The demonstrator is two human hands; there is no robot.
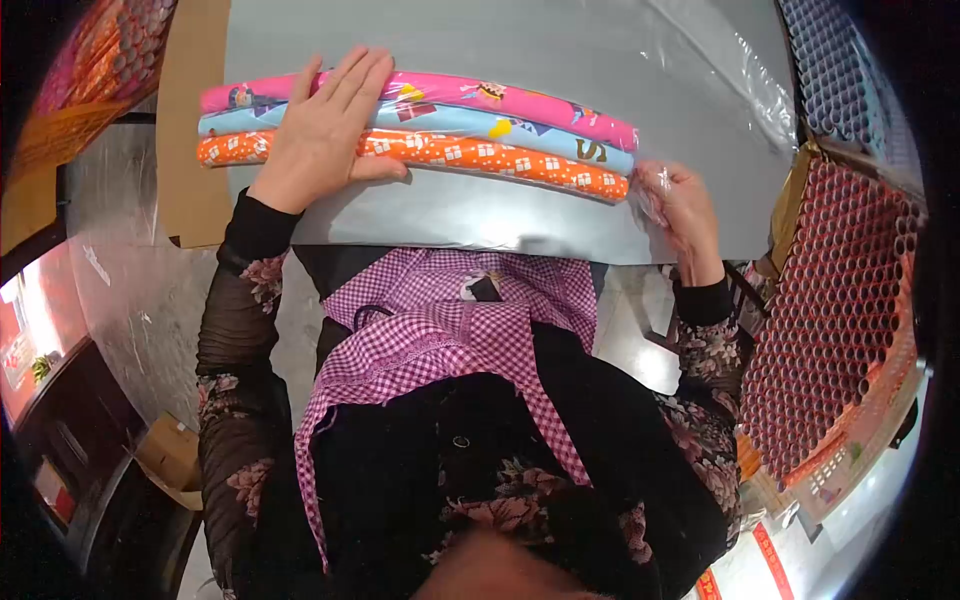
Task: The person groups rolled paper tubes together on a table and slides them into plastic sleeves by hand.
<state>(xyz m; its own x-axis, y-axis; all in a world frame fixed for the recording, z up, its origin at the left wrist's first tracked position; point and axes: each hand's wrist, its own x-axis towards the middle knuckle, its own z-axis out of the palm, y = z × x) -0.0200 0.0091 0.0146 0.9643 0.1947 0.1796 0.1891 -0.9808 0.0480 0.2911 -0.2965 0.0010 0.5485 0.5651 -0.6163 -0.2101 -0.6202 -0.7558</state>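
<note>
Three rolls of patterned wrapping paper lie side by side under clear plastic: a pink roll [450, 90], a light blue roll [455, 122] and an orange roll [480, 155] with white gift prints. My left hand [325, 130] rests flat across all three near their left end, fingers stretched out and thumb spread along the orange one. At the right end, my right hand [692, 208] is closed on a gathered end of the clear plastic wrap [652, 188]; its fingers are slightly blurred. Beneath the rolls is a shiny grey work surface [420, 215].
Brown cardboard [195, 200] shows along the surface's left side. Loose clear film [740, 70] lies at the upper right. Many red-toned rolls [830, 320] are stacked on the right, blue rolls [830, 70] behind them. More rolls [120, 50] stand upper left; a cardboard box [170, 455] sits lower left.
</note>
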